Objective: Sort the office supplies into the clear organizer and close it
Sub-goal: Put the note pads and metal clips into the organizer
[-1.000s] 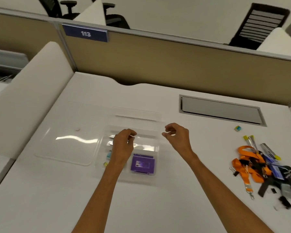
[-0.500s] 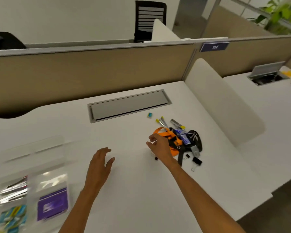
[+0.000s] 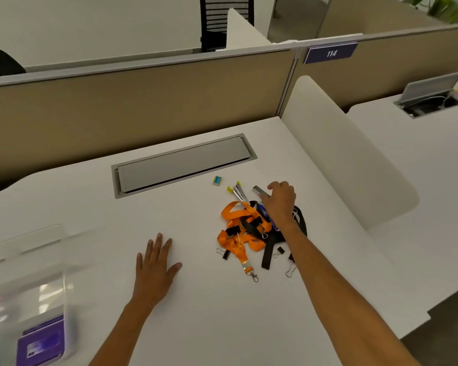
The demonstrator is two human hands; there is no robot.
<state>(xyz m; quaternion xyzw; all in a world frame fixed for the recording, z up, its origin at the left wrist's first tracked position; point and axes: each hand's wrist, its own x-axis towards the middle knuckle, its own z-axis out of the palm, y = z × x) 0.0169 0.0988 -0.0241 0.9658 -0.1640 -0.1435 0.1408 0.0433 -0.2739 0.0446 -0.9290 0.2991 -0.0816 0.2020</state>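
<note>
The clear organizer lies open at the lower left, blurred, with a purple box in one compartment. A pile of supplies sits right of centre: an orange lanyard, a black lanyard, black binder clips, yellow-tipped staple strips and a small blue and yellow box. My right hand reaches over the pile, with thumb and fingers curled round a silver staple strip at its far side. My left hand rests flat on the desk between organizer and pile.
A grey cable hatch is set into the white desk behind the pile. A beige partition runs along the back. A white rounded divider stands on the right, and the desk's edge is at the right front.
The view has swung right, away from the organizer. Both hands left the organizer: the right one went to the pile and curled onto the silver strip, the left one settled flat on the desk.
</note>
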